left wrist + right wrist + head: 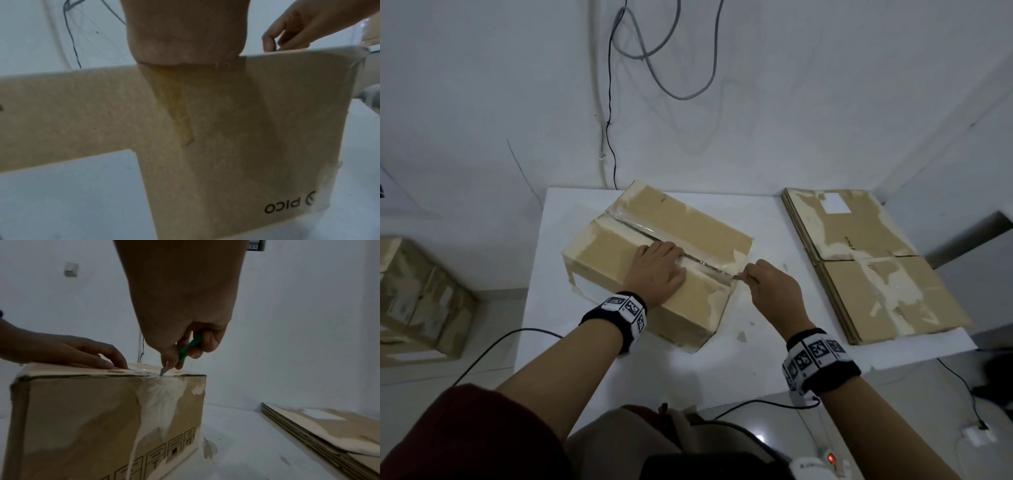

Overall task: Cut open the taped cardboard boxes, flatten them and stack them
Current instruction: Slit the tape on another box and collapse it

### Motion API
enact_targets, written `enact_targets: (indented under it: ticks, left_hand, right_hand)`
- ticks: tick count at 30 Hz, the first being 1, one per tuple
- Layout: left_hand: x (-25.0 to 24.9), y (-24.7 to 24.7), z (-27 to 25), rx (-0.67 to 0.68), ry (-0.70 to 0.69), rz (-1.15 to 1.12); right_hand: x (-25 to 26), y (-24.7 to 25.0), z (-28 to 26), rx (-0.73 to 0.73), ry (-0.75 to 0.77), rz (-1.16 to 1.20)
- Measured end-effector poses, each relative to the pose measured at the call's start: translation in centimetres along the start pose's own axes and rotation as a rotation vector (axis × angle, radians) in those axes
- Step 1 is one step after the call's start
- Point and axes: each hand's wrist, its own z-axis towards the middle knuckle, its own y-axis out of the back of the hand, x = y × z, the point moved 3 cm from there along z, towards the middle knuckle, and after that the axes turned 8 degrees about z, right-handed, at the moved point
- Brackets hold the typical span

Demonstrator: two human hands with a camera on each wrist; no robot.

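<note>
Right hand [774,291]: curled round green-handled knife [186,350], blade tip at near end of taped seam, to slit it.
Left hand [659,265]: flat, fingers straight, pressing box [654,267] steady on worktop [756,222].
Flattened stack [876,270]: aside right, clear of cutting.

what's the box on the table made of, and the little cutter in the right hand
Box: brown cardboard, matte, torn pale where old tape pulled off; glossy clear tape along its top seam. Cutter: green handle, probably plastic; grey pointed blade, likely metal, gripped by the right hand.
</note>
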Motion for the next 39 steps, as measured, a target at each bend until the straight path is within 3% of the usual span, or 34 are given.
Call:
enact_targets:
  ticks: [8, 15, 21, 26, 31, 39]
  left_hand:
    - [-0.6, -0.3, 0.2, 0.051, -0.010, 0.100]
    - [-1.1, -0.6, 0.7, 0.027, 0.072, 0.151]
    - [-0.8, -0.8, 0.8, 0.016, 0.085, 0.142]
    - [-0.6, -0.7, 0.8, 0.028, 0.127, 0.120]
    - [-0.7, -0.8, 0.5, 0.015, 0.117, 0.078]
    - [-0.8, -0.3, 0.3, 0.066, 0.063, 0.108]
  right_hand:
    - [1.4, 0.4, 0.3, -0.149, 0.046, 0.118]
    - [3.4, -3.3, 2.3, 0.059, -0.022, 0.193]
    - [4.1, -4.4, 2.3, 0.092, 0.036, 0.039]
    - [3.2, -2.9, 1.5, 0.101, -0.012, -0.060]
    - [3.0, -2.4, 0.9, 0.136, -0.037, -0.075]
    - [1.7, -1.6, -0.3, 0.068, -0.102, -0.054]
